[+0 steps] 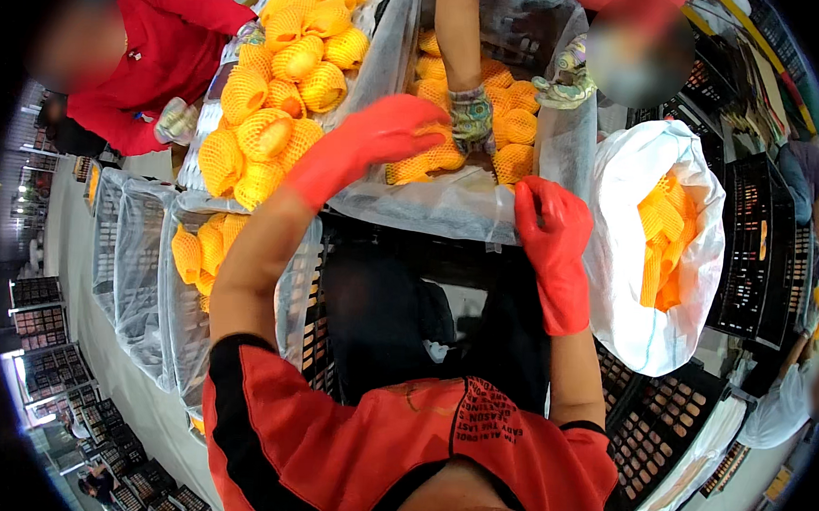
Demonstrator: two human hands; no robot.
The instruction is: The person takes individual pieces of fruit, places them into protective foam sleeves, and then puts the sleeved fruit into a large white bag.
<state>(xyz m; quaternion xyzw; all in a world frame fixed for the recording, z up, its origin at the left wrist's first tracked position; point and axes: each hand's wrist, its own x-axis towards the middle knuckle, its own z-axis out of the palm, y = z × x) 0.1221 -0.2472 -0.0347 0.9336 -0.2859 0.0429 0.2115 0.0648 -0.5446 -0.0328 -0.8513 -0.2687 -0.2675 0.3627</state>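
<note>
Both my hands wear red rubber gloves. My left hand (375,146) reaches over the near left part of a crate lined with translucent sheet (430,206), its fingers stretched out and nothing seen in them. My right hand (553,243) is at the crate's near right corner with its fingers curled; whether they hold the liner or something else is hidden. Inside the crate lie fruits in yellow foam nets (516,128). Another person's patterned-gloved hand (471,118) reaches down among them, and a second patterned glove (565,78) is at the far right rim.
More foam-netted fruits (267,135) are heaped on a white surface at left, near a person in red (162,53). Lined crates (134,280) stand below it. A white sack (615,264) of yellow nets stands at right, beside black crates (757,243).
</note>
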